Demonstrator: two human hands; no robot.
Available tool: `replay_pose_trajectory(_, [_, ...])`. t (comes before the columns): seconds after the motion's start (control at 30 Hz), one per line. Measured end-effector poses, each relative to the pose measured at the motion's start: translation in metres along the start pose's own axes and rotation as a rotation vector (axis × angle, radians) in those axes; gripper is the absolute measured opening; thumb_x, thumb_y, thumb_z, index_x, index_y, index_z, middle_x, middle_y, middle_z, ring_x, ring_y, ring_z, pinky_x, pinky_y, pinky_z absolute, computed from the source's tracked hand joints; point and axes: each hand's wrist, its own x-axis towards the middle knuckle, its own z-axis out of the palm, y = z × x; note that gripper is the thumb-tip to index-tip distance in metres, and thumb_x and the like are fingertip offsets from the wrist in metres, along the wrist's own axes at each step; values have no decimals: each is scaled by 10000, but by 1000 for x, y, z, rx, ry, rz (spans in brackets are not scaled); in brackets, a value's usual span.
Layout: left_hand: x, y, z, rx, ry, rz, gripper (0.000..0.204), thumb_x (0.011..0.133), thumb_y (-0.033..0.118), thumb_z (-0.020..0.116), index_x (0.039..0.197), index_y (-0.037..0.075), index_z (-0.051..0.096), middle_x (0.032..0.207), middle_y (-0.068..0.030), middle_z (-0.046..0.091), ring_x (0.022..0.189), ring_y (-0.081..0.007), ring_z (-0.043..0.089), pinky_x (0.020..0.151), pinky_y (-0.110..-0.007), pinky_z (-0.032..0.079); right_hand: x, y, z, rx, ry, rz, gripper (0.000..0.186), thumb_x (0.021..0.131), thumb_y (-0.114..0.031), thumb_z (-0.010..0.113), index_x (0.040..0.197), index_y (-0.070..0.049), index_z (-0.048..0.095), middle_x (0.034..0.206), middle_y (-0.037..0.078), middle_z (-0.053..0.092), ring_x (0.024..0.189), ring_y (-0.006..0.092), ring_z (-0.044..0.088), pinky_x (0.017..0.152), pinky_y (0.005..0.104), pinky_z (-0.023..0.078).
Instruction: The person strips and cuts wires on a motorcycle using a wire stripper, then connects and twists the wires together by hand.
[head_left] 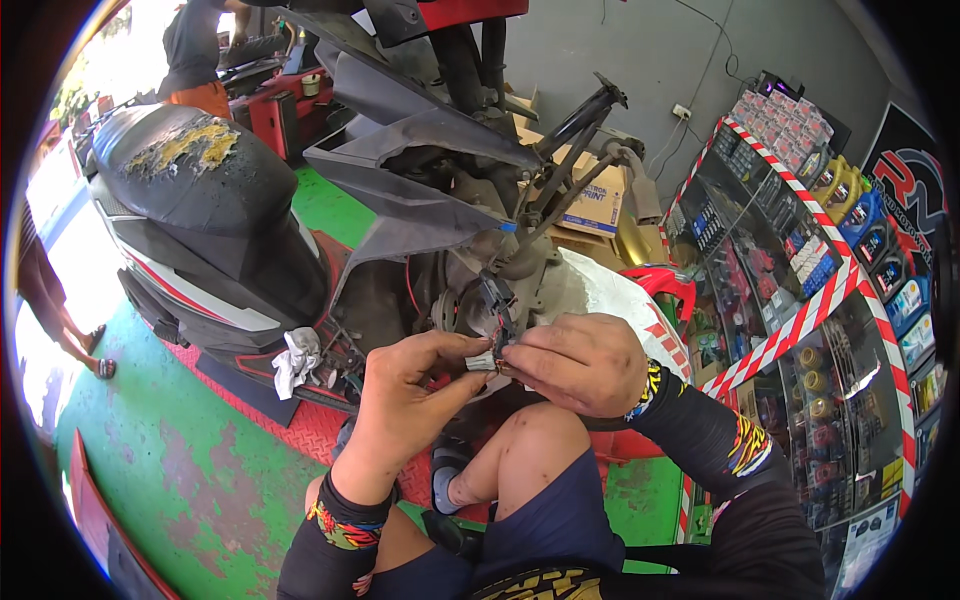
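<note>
Just in front of the stripped front of a scooter, my hands meet at a small piece of wiring. My left hand (408, 388) pinches a small whitish plug (481, 361) between thumb and forefinger. Close against it, my right hand (583, 364) has its fingers bunched around the plug's wire end; its fingertips partly hide what they grip. Dark wires with a black connector (496, 294) rise from there toward the scooter's open front. Black fairing panels (420, 235) stick out above, and the greasy metal parts behind my fingers are partly covered.
The scooter's seat (195, 165) has a torn cover showing yellow foam. A white rag (297, 362) lies on its footboard. To the right stands a glass display case (780, 260) edged in red-and-white tape, with bottles on top. Cardboard boxes (595, 200) sit behind; two other people are at left.
</note>
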Motion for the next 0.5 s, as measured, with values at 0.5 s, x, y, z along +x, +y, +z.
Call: replay_pose_trajectory(0.5, [1,0,0,139,23,184,291,745,-47,837,1020,-23,746,994,-126,774,926,-175,751,819,-298,593,23,-26,-11,1115,-228,1274,173,944,-180,707,983,-12,695,718,68,630,660,116,625,568,305,489])
